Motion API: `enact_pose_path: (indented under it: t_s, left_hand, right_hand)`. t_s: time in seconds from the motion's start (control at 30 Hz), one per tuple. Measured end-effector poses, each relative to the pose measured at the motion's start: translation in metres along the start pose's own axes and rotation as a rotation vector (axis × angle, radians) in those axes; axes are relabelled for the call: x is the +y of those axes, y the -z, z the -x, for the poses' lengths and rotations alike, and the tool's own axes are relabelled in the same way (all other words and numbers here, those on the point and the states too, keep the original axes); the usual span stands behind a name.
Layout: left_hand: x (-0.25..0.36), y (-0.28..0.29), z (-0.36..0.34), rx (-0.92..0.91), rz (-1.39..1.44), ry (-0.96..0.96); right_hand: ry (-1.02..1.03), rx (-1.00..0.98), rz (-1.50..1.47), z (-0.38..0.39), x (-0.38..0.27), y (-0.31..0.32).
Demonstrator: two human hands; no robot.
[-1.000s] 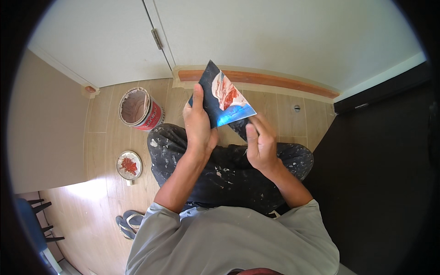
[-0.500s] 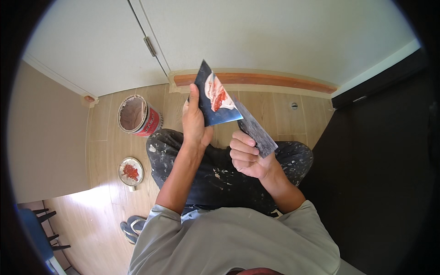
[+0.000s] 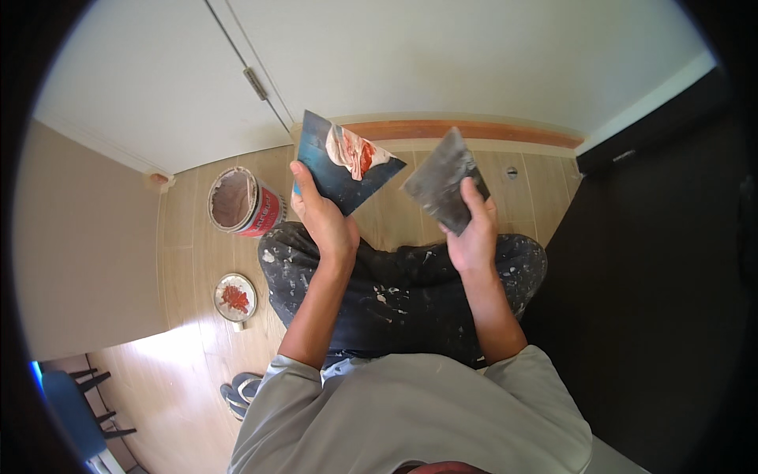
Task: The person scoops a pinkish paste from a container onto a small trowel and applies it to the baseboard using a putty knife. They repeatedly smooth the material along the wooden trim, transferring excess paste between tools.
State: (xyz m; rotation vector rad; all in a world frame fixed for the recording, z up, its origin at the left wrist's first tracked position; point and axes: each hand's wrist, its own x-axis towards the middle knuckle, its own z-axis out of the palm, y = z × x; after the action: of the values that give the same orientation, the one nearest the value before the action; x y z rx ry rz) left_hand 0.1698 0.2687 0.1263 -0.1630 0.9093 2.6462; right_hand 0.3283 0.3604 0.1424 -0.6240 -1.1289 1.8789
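Hands sit side by side in the upper middle of the frame, each closed around a flat blade. The left hand [image 3: 322,217] grips a dark blue, square-cornered metal hawk plate [image 3: 343,166] by its lower edge, thumb up along the left side, and the plate fans away toward the top of the frame with one corner pointing right. On its upper face lies a dab of whitish filler streaked with red-orange [image 3: 355,152]. The right hand [image 3: 472,235] is wrapped around the bottom of a grey, broad-bladed metal putty knife [image 3: 444,183], with one finger laid along the blade's right edge; the blade widens up and to the left, so its long axis leans toward the plate. The two blades are near each other but apart, a strip of pale floor showing between the plate's right corner and the knife's left corner, and the filler lies up and to the left of the knife. Below the hands are paint-spattered dark trousers [image 3: 395,292] over crossed legs. Farther left on the wooden floor [image 3: 189,261] lies a red-labelled open tin can [image 3: 245,203] on its side, and below it a round lid with red paste [image 3: 234,298].
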Motion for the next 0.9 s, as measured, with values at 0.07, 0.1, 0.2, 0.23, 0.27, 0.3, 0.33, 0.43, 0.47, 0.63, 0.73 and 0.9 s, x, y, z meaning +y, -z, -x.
enact_pose_path:
  t_s: [0.07, 0.1, 0.2, 0.23, 0.27, 0.3, 0.33, 0.43, 0.47, 0.63, 0.73, 0.9]
  left_hand:
    - [0.003, -0.015, 0.014, 0.032, -0.074, -0.077]
    - [-0.006, -0.006, 0.012, 0.019, -0.132, -0.126]
    - [-0.011, -0.003, 0.020, -0.081, -0.270, -0.316]
    - [-0.013, -0.002, 0.020, -0.121, -0.306, -0.371]
    - [-0.013, -0.003, 0.021, -0.158, -0.364, -0.424]
    - [-0.014, -0.004, 0.023, -0.193, -0.420, -0.478]
    - [-0.012, -0.006, 0.024, -0.225, -0.499, -0.527]
    - [-0.018, 0.000, 0.032, -0.360, -0.641, -0.495]
    - [-0.021, 0.002, 0.034, -0.393, -0.648, -0.467]
    - [-0.024, 0.019, 0.043, -0.562, -0.741, -0.568]
    - [-0.019, 0.043, 0.035, -0.542, -0.687, -0.277]
    - [-0.002, 0.038, 0.018, -0.372, -0.070, 0.630]
  right_hand:
    - [0.040, 0.024, -0.033, 0.007, 0.011, -0.007]
    - [0.079, 0.048, 0.007, 0.006, 0.020, -0.007]
    - [0.115, 0.061, 0.018, 0.006, 0.031, -0.018]
    - [0.107, 0.068, 0.007, 0.005, 0.032, -0.020]
    - [0.099, 0.075, -0.005, 0.004, 0.033, -0.020]
    - [0.087, 0.072, -0.009, 0.004, 0.034, -0.017]
    - [0.095, 0.074, -0.013, 0.004, 0.034, -0.016]
    - [0.114, 0.083, -0.023, 0.000, 0.031, -0.018]
    - [0.119, 0.086, -0.024, 0.000, 0.026, -0.022]
    - [0.035, 0.032, -0.065, -0.007, 0.005, -0.013]
    - [-0.050, -0.062, -0.204, -0.006, -0.018, -0.007]
    - [0.223, -0.247, 0.044, 0.005, -0.043, -0.009]
